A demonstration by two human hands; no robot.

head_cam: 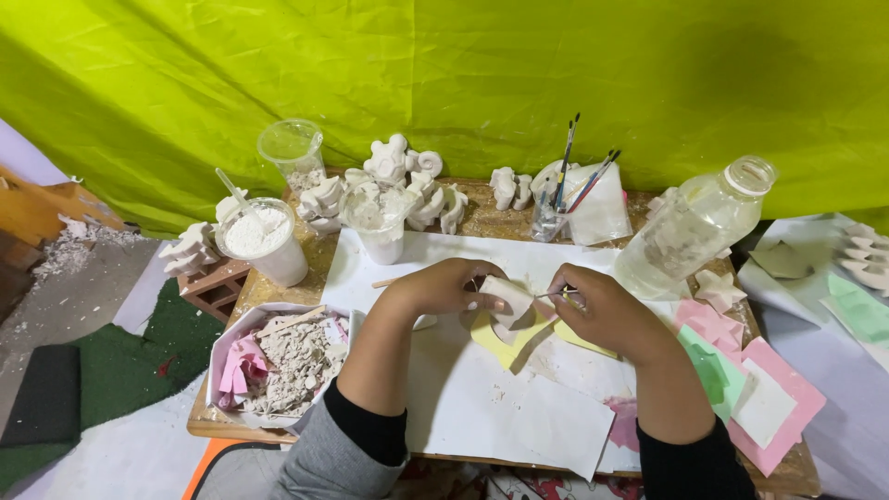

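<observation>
My left hand [443,287] grips a small white plaster piece [511,298] over a white paper sheet [500,407]. My right hand [604,310] pinches a thin metal tool [558,294] whose tip touches the piece. Under the piece lies a yellow foam mould [505,338]. Both forearms wear dark sleeves and come in from the bottom edge.
A tray of plaster rubble [278,366] sits at the left, a tub of white powder [264,241] behind it. White plaster figures [398,185], a jar of brushes [556,208] and a clear plastic bottle [690,227] stand at the back. Pink and green foam sheets [750,389] lie right.
</observation>
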